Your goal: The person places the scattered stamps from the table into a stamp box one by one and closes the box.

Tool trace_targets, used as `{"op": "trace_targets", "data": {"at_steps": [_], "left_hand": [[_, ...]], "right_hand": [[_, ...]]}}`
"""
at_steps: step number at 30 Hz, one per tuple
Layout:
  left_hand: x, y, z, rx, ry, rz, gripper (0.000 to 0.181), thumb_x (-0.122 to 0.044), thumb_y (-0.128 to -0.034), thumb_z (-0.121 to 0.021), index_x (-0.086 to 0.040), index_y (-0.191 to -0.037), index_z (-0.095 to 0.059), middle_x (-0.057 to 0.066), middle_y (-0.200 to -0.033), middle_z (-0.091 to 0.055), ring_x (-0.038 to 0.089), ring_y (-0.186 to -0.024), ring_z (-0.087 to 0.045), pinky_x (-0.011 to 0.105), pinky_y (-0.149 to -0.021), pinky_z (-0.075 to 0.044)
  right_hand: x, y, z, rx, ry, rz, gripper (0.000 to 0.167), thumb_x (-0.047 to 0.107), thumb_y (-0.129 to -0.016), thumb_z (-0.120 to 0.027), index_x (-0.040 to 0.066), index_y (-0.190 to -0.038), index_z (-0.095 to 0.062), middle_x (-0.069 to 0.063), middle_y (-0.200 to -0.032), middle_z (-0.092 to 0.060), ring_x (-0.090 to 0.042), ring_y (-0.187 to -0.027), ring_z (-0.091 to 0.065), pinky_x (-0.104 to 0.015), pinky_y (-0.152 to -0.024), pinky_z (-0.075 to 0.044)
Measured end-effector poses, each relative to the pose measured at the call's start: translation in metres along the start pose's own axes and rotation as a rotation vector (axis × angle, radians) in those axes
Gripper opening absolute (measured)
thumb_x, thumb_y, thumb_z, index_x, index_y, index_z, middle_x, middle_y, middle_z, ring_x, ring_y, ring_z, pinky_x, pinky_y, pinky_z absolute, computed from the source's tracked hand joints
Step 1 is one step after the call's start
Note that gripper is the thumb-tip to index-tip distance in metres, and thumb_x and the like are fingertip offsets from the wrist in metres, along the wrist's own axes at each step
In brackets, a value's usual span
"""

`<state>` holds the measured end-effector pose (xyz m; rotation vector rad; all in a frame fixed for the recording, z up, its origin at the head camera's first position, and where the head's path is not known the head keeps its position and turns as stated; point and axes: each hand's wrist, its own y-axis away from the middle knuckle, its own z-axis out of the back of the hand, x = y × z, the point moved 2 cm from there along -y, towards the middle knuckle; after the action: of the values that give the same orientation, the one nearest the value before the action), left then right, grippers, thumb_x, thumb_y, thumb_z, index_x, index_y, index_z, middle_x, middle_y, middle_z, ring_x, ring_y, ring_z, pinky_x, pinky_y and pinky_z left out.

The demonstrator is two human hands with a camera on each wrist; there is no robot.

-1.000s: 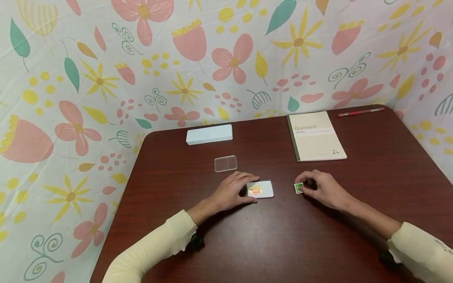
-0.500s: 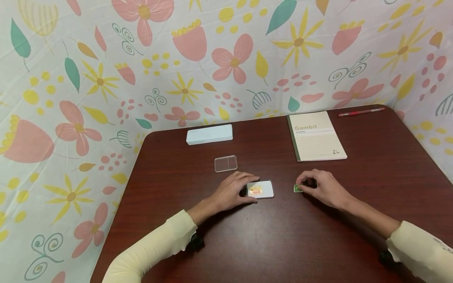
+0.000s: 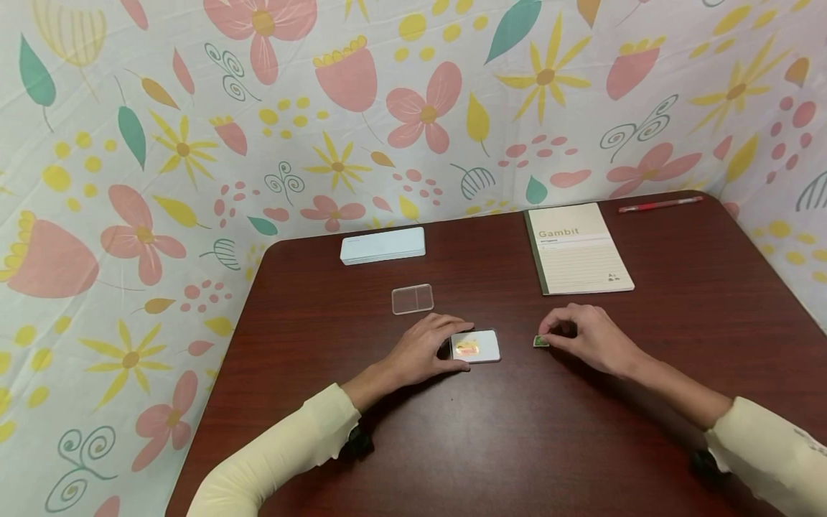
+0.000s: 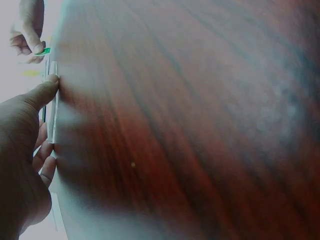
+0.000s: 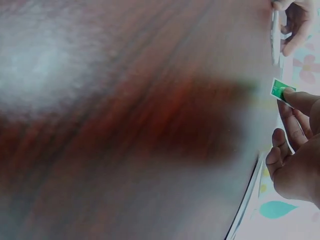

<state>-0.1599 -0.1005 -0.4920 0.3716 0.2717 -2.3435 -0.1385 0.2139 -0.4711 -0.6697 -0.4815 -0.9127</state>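
Your right hand (image 3: 591, 339) pinches a small green square (image 3: 540, 341) with a white border between thumb and forefinger, over the middle of the table (image 3: 420, 445), just right of the case. Your left hand (image 3: 423, 350) grips the clear-edged case (image 3: 487, 345) by its left end, thumb on the side towards the table's near edge, forefinger along the opposite side.

The weak point is the right-hand pinch. The thumb covers much of the green square, and only a thin strip of it sits between your fingertips, so a small roll of the thumb could tilt it, crease it or let it drop. It looks light and flat; dropped on smooth wood, it would probably be awkward to pick up again. How high it is above the table, I cannot tell.

Watch the left side too — you hold the case at one end only, so a push on its free right end could swing it. Squeeze too hard and it might skid out of your fingers.

Then there's the clear lid (image 3: 412, 299), lying towards the table's far-left corner, near your left knuckles but not touching them. It barely shows against the dark wood — a careless lift of that hand could knock it.
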Motion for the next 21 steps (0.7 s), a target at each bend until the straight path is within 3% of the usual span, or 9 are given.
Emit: {"op": "trace_targets", "data": {"at_steps": [13,21], "left_hand": [[0.0,0.0,0.0,0.003,-0.007,-0.003,0.073,-0.051,-0.0913,-0.083,-0.021,-0.153,-0.059,-0.004,-0.147,-0.061,0.017,-0.135,-0.054,0.042,-0.111,-0.046],[0.001,0.0,-0.001,0.002,-0.004,-0.003,0.072,-0.051,-0.0914,-0.083,-0.021,-0.153,-0.058,-0.004,-0.147,-0.061,0.016,-0.134,-0.054,0.041,-0.111,-0.046]], "right_hand": [[0.012,-0.016,-0.003,0.028,-0.003,0.039,0.029,0.0,-0.084,-0.089,0.025,-0.089,-0.075,0.02,-0.085,-0.07,-0.013,-0.081,-0.063,-0.032,-0.072,-0.049],[0.019,-0.027,-0.01,0.042,-0.022,0.037,0.026,0.001,-0.083,-0.09,0.023,-0.088,-0.077,0.021,-0.083,-0.069,-0.013,-0.08,-0.065,-0.034,-0.073,-0.051]]}}
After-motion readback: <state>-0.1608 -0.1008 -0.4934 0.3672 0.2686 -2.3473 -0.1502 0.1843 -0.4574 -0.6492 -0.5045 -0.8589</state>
